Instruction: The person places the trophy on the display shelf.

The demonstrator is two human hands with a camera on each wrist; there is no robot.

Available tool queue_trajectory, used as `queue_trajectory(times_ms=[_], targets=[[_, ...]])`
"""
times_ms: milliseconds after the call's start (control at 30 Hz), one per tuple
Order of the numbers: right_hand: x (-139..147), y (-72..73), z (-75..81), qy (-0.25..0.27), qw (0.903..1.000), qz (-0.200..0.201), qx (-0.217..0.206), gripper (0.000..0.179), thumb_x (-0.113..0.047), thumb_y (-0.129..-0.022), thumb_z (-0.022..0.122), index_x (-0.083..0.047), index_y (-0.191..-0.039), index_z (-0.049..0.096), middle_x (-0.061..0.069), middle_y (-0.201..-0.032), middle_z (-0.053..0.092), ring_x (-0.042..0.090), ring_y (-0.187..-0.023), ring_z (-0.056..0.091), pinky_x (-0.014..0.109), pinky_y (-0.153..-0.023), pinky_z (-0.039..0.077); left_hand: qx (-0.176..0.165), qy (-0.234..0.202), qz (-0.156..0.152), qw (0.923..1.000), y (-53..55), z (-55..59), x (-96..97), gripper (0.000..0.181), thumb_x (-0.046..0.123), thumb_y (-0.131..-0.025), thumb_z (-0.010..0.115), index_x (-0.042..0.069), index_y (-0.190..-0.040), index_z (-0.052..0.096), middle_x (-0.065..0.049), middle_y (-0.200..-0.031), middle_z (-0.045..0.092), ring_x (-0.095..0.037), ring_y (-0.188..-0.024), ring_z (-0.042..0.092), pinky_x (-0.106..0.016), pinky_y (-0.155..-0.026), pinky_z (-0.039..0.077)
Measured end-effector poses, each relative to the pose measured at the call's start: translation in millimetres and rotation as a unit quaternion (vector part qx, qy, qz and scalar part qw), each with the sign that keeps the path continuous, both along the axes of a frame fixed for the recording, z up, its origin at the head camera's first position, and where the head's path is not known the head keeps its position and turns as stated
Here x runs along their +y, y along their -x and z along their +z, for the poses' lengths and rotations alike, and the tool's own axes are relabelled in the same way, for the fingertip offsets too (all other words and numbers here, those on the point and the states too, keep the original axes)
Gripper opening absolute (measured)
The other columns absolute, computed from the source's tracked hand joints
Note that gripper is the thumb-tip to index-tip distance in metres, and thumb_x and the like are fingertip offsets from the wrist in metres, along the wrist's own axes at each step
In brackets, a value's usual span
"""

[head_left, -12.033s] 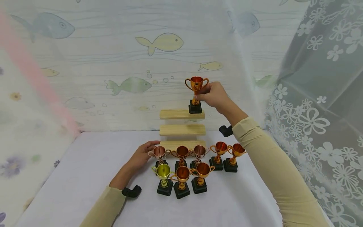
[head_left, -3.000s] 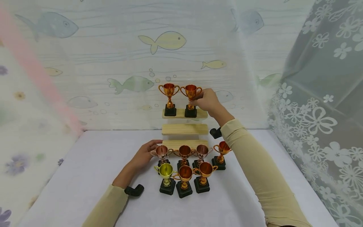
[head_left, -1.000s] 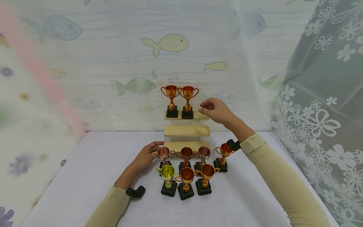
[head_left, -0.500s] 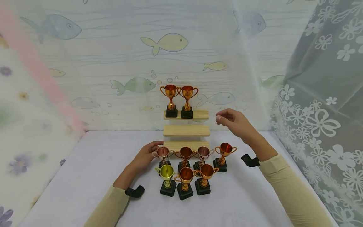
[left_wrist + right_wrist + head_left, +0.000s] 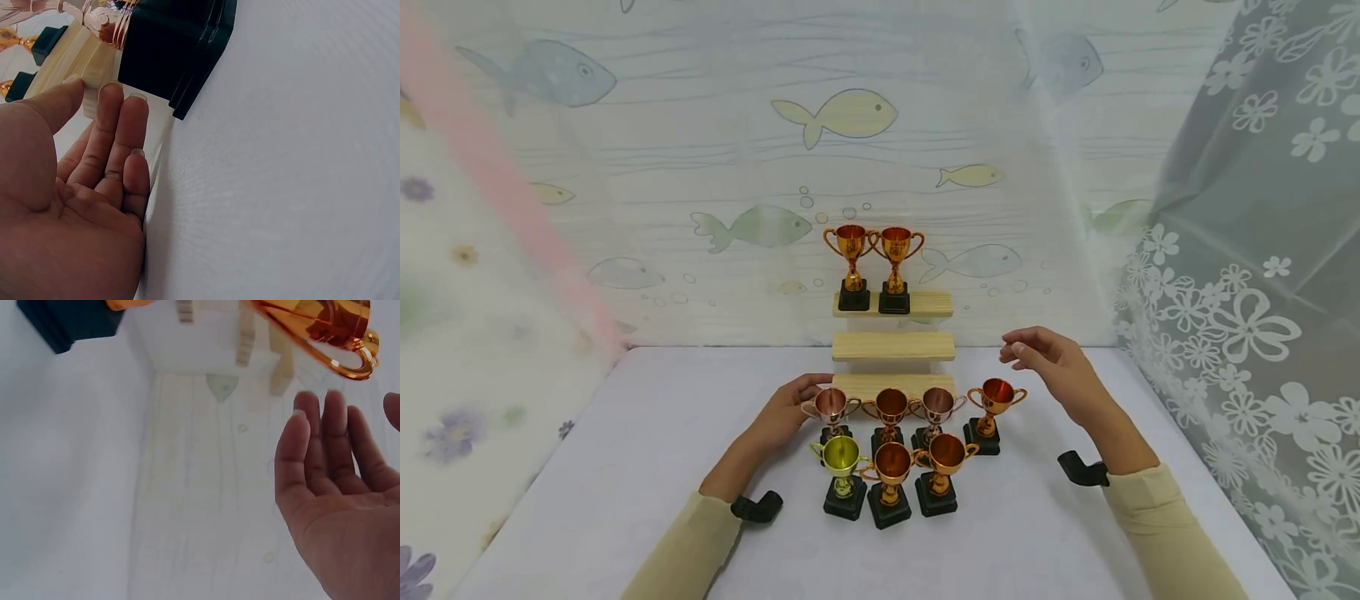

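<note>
Two orange-gold trophy cups, a left one (image 5: 852,246) and a right one (image 5: 896,247), stand side by side on the top step of a wooden three-step stand (image 5: 892,345). My left hand (image 5: 782,414) holds the left end of the lowest step, thumb and fingers at its end in the left wrist view. My right hand (image 5: 1060,367) hovers beside a single orange-gold trophy (image 5: 996,400), apart from it, fingers loosely bent and holding nothing. Ahead of the stand are a rose-gold trophy (image 5: 831,406), a copper-coloured trophy (image 5: 891,407) and another rose-gold trophy (image 5: 939,405).
A front row on the white-covered table (image 5: 700,567) has a yellow-gold trophy (image 5: 841,456) and two orange ones, a middle one (image 5: 892,463) and a right one (image 5: 947,452). Behind the stand hangs a fish-print curtain (image 5: 737,150); a flower-patterned sheer curtain (image 5: 1247,292) hangs right.
Earlier, my right hand set both orange-gold trophies on the top step and let go. Over the last second it has moved right and down toward the single trophy. My left hand stays put.
</note>
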State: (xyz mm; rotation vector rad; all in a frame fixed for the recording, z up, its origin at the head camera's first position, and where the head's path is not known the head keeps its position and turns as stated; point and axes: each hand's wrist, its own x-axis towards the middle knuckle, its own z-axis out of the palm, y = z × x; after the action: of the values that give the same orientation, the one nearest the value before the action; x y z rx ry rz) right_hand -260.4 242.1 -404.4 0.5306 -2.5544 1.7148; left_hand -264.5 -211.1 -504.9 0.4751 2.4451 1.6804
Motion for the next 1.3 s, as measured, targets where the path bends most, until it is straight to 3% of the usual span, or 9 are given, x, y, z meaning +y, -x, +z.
queue_trajectory(times_ms=[133,267,467,600,767,1000,1300], targets=[[10.2,-3.3,-15.1,0.023,0.9989,0.04,-0.008,0.034,-0.019,-0.111,0.056,-0.001,-0.139,0.061,0.022,-0.126,0.066,0.016,-0.114,0.067,0.025,-0.097,0.054,0.003,-0.001,-0.001,1.0,0.7,-0.3,0.1,0.053,-0.002,-0.1,0.058,0.004,-0.152,0.053,-0.009,-0.107,0.073,-0.016,-0.098,0.063,-0.031,-0.087,0.045],[18.4,-5.0,-28.5,0.011,0.9968,0.075,-0.023,0.033,-0.001,-0.107,0.053,0.003,-0.139,0.06,0.026,-0.131,0.064,0.013,-0.115,0.067,0.023,-0.097,0.052,0.0,-0.003,-0.001,1.0,1.2,-1.1,0.1,0.052,-0.001,-0.1,0.059,0.005,-0.152,0.053,-0.009,-0.107,0.073,-0.016,-0.097,0.062,-0.031,-0.087,0.044],[23.4,-1.1,-42.5,-0.014,0.991,0.127,-0.041,0.045,0.014,-0.098,0.047,0.0,-0.139,0.062,0.018,-0.135,0.067,0.016,-0.12,0.067,0.037,-0.098,0.056,0.003,-0.005,0.004,1.0,2.2,-3.0,-0.8,0.05,0.007,-0.102,0.064,0.005,-0.152,0.054,-0.01,-0.106,0.072,-0.017,-0.096,0.06,-0.031,-0.088,0.041],[23.0,0.3,-50.6,-0.024,0.9872,0.141,-0.069,0.042,0.012,-0.098,0.052,0.001,-0.137,0.062,0.014,-0.129,0.07,0.024,-0.113,0.069,0.039,-0.096,0.057,0.005,-0.006,-0.002,1.0,1.8,-2.9,-0.7,0.051,0.004,-0.102,0.062,0.003,-0.152,0.053,-0.01,-0.106,0.073,-0.016,-0.095,0.06,-0.03,-0.087,0.042],[18.5,-2.2,-56.2,-0.042,0.983,0.154,-0.09,0.039,0.006,-0.097,0.061,0.008,-0.136,0.06,0.016,-0.12,0.07,0.034,-0.106,0.067,0.034,-0.09,0.057,0.007,0.0,-0.003,1.0,1.1,-1.7,0.0,0.052,0.004,-0.101,0.063,0.002,-0.153,0.052,-0.01,-0.107,0.073,-0.016,-0.096,0.061,-0.032,-0.09,0.042],[9.1,-4.3,-60.3,-0.061,0.9806,0.166,-0.085,0.041,-0.004,-0.094,0.075,0.007,-0.133,0.065,0.019,-0.119,0.073,0.031,-0.11,0.071,0.03,-0.094,0.054,0.002,0.004,0.002,1.0,1.1,-1.6,-0.4,0.055,0.004,-0.099,0.064,0.005,-0.152,0.053,-0.009,-0.108,0.073,-0.019,-0.101,0.061,-0.035,-0.096,0.041],[3.9,-4.7,-64.1,-0.071,0.9851,0.138,-0.075,0.038,-0.004,-0.093,0.076,0.007,-0.129,0.068,0.015,-0.115,0.076,0.026,-0.107,0.072,0.028,-0.093,0.055,0.003,0.005,0.003,1.0,2.4,-3.4,-0.2,0.054,0.003,-0.099,0.064,0.005,-0.151,0.054,-0.01,-0.106,0.071,-0.022,-0.101,0.059,-0.04,-0.095,0.039]])
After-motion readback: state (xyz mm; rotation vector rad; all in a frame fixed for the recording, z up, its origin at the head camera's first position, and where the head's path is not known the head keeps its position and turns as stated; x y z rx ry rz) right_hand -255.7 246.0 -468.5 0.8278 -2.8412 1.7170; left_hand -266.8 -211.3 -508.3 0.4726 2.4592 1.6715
